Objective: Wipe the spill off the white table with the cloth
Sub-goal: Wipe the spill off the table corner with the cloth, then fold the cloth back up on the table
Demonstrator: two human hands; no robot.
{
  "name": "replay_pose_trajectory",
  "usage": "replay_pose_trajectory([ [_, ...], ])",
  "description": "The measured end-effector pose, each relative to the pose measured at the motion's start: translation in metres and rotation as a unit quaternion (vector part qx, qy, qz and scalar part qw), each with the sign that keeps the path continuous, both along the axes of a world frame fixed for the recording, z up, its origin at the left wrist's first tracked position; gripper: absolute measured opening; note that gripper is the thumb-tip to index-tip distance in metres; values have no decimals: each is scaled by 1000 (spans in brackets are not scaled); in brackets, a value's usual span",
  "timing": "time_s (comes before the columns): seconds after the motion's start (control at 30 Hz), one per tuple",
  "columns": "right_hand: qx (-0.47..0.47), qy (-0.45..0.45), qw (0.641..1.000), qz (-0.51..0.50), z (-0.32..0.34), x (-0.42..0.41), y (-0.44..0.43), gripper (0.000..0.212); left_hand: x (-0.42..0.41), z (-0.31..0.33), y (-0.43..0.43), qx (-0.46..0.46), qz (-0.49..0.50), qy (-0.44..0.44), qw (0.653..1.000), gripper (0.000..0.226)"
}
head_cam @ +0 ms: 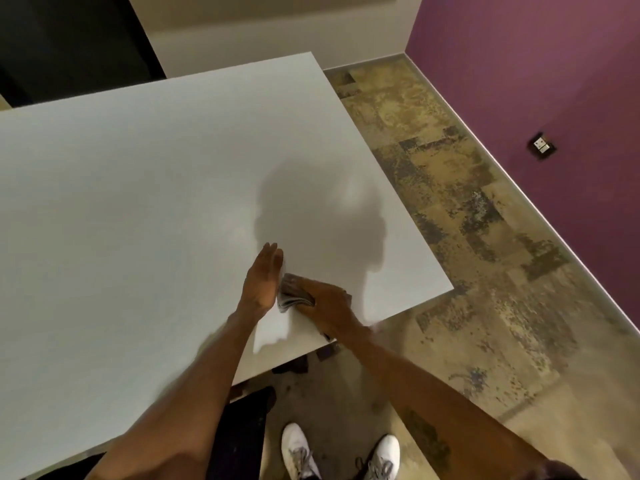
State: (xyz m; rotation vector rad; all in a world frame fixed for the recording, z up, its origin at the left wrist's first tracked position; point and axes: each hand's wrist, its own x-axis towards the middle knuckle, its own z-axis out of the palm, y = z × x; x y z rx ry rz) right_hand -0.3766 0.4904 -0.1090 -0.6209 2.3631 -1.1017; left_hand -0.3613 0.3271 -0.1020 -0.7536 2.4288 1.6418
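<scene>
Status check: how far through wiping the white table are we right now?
Done: no spill shows anywhere on the white table, so most of it looks wiped. In hand: the right hand presses the grey cloth onto the table near its front right edge, with the left hand open and edge-on beside it, apparently as a barrier. Left: finishing that patch; glare could hide residue.

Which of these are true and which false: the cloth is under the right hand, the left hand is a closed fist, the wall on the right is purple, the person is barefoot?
1. The cloth lies under the right hand on the white table. True.
2. The left hand is a closed fist. False: it is open, fingers straight, beside the cloth.
3. The wall on the right is purple. True.
4. The person is barefoot. False: white shoes show on the floor.
</scene>
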Motion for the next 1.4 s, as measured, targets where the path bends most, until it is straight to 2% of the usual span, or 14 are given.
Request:
replay_pose_trajectory([
  [0.1, 12, -46, 999, -4, 6, 28, 1, 51, 14, 13, -5, 15, -27, -18, 999, 51],
  [0.2, 53, -88, 995, -6, 9, 42, -1, 47, 24, 19, -14, -34, -68, -72, 994, 55],
  [0.3, 54, -136, 989, -19, 25, 47, -13, 42, 38, 24, -27, -62, -75, -89, 991, 59],
  [0.43, 36, -150, 985, -70, 51, 50, -37, 30, 56, 40, -44, -111, -22, -45, 993, 49],
  [0.6, -6, -158, 978, -137, 77, 54, -80, 33, 78, 67, -68, -185, 55, 33, 981, 26],
  [0.73, 13, -130, 979, -154, 94, 53, -119, 35, 98, 84, -88, -231, 98, 63, 966, 13],
  [0.83, 26, -120, 980, -157, 103, 55, -150, 39, 118, 90, -99, -246, 114, 65, 960, 11],
  [0.93, 24, -115, 982, -149, 112, 62, -177, 45, 140, 101, -101, -250, 134, 61, 957, 18],
  [1.07, 20, -131, 984, -117, 120, 74, -211, 43, 164, 120, -101, -261, 112, 11, 959, 25],
  [1.2, 12, -143, 986, -85, 123, 85, -239, 39, 180, 118, -108, -325, 118, -59, 937, 47],
  [1.4, -10, -181, 982, -58, 124, 109, -281, 37, 203, 116, -135, -393, 189, -97, 895, 33],
])
